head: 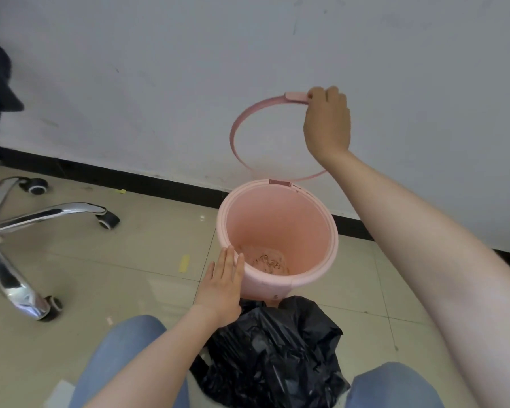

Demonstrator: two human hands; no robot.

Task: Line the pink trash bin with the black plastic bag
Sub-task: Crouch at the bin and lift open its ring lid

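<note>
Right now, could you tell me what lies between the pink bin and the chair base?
Head view: bare floor tiles between pink bin and chair base, with a yellow tape scrap.

Bare forearms, no sleeves; blue jeans point(124, 357) on both knees.

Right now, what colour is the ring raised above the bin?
Pink, matching the bin; the ring shows clearly in the head view.

no readable text, labels, numbers
</note>
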